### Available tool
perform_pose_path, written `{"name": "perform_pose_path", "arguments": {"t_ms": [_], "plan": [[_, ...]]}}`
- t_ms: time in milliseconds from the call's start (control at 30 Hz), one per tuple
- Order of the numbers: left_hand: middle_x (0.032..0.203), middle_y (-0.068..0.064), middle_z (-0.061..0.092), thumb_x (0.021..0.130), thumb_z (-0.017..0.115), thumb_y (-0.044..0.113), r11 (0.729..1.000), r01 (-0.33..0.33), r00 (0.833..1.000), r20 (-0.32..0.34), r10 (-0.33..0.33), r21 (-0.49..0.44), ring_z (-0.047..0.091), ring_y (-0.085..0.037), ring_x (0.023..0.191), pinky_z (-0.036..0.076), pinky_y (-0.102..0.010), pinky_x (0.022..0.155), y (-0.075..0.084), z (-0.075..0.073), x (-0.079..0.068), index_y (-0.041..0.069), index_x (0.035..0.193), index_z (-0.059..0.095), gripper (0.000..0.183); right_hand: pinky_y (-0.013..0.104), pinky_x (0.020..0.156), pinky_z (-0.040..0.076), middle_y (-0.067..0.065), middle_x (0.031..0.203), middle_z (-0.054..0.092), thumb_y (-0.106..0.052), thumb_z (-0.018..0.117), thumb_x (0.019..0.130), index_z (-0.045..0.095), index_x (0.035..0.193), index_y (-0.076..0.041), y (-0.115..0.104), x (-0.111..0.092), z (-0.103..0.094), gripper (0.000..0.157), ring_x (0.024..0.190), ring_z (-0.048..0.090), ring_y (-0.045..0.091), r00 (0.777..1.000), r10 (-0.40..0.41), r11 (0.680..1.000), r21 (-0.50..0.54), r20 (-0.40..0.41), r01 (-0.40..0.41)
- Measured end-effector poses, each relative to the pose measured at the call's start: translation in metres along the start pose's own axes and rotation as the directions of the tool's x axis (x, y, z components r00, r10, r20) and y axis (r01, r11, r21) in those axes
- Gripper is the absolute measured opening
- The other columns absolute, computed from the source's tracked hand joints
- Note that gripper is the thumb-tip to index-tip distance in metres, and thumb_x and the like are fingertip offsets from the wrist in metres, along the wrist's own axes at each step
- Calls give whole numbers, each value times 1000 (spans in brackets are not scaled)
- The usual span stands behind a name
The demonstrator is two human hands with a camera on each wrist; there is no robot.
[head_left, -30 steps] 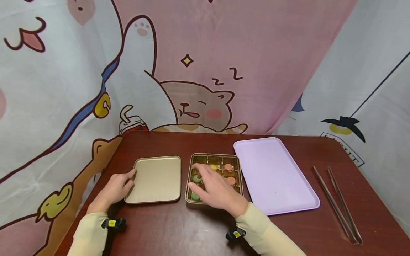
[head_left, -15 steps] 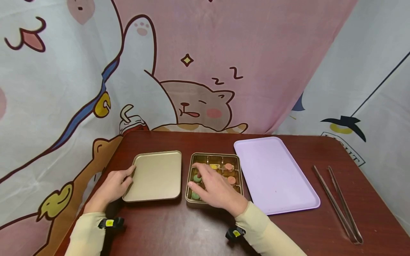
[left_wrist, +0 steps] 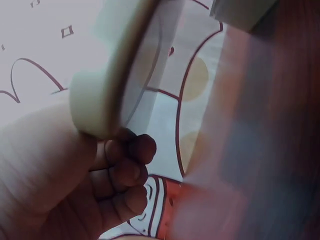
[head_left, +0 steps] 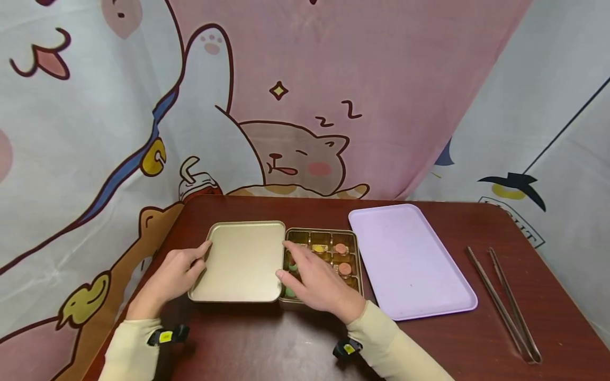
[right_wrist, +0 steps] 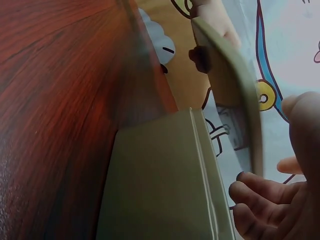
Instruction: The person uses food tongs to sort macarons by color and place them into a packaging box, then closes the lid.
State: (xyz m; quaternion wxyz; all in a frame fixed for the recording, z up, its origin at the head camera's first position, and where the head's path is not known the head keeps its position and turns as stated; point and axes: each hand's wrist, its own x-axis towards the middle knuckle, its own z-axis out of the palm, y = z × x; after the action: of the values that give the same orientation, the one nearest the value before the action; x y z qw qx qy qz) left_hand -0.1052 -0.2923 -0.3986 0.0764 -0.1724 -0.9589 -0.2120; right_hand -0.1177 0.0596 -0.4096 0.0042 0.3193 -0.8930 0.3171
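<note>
A gold square tin lid (head_left: 245, 262) is held up off the table at its left edge by my left hand (head_left: 173, 275), the thumb on one side and curled fingers on the other in the left wrist view. The lid's right edge overlaps the left rim of the gold tin (head_left: 360, 275). Inside its brown divided insert are pink macarons (head_left: 340, 248), a yellow one (head_left: 318, 248) and green ones (head_left: 289, 292). Over the tin hovers my right hand (head_left: 324, 283), its relaxed fingers spread and its fingertips close to the lid's right edge. It hides part of the insert.
A lilac tray (head_left: 412, 259) lies right of the tin, close to its side. Farther right, metal tongs (head_left: 505, 307) rest on the dark red table (head_left: 267, 344). A cartoon-printed cloth (head_left: 381, 95) hangs behind the table.
The lid has come up off the table and moved right to the tin's left rim, carried by my left hand. The right hand has stayed nearly still over the tin.
</note>
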Motion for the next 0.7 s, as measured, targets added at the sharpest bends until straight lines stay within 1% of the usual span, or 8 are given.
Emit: {"name": "perform_pose_path", "arguments": {"t_ms": [167,200,267,400,467,533,600,700], "plan": [[132,-24,69,98,60,-2,999,-21,1000,3,21,-28,67,-18,85,58,-38,75,9,1,2,-6,145,58,47,49,118,43,16,158,50,-51,51,108,37,162,-6,-3,-1,-1,72,145,49,32,1000,0,1000,1,6,0],[139,-23,64,98,61,-2,999,-25,1000,1,25,-32,68,-19,90,59,-39,76,10,1,3,-6,145,58,47,49,119,42,16,158,50,-48,52,108,39,161,-5,-3,-1,-1,70,146,48,34,1000,1,1000,3,5,-1],[140,-23,64,98,61,-3,999,-30,1000,-4,30,-40,71,-22,100,61,-42,81,12,1,4,-6,144,59,47,50,120,41,17,157,51,-42,55,106,43,158,-3,-3,-2,-2,66,146,48,36,1000,4,1000,6,3,-4],[139,-23,64,97,61,-4,997,-53,999,-8,53,-54,71,-22,102,60,-43,81,18,3,7,-7,144,59,47,50,119,42,18,155,53,-34,58,104,48,154,0,-1,-5,-7,62,145,49,35,1000,9,1000,-3,1,-9],[139,-23,64,97,60,-5,996,-66,998,-1,66,-66,69,-16,88,58,-38,78,21,6,9,-7,144,59,47,49,117,44,18,153,54,-32,59,103,49,153,0,1,-9,-11,60,144,51,33,1000,10,1000,-19,-3,-10],[138,-23,65,98,60,-4,993,-80,997,4,80,-82,57,-9,72,54,-33,74,25,9,12,-7,144,58,47,48,115,46,17,151,57,-30,60,102,51,152,0,4,-13,-15,59,142,53,31,1000,11,999,-34,-11,-11],[138,-24,65,98,59,-4,990,-92,996,11,94,-108,42,-5,63,47,-29,68,29,13,15,-7,145,58,46,47,113,48,17,149,59,-28,61,101,53,150,0,8,-17,-20,57,139,56,29,1000,9,999,-48,-22,-10],[139,-25,64,99,59,-3,984,-118,992,17,121,-135,37,-1,60,45,-25,65,36,20,22,-8,145,57,46,48,112,49,17,146,61,-25,61,100,55,148,2,15,-25,-28,55,137,58,30,999,7,998,-65,-39,-10]]}}
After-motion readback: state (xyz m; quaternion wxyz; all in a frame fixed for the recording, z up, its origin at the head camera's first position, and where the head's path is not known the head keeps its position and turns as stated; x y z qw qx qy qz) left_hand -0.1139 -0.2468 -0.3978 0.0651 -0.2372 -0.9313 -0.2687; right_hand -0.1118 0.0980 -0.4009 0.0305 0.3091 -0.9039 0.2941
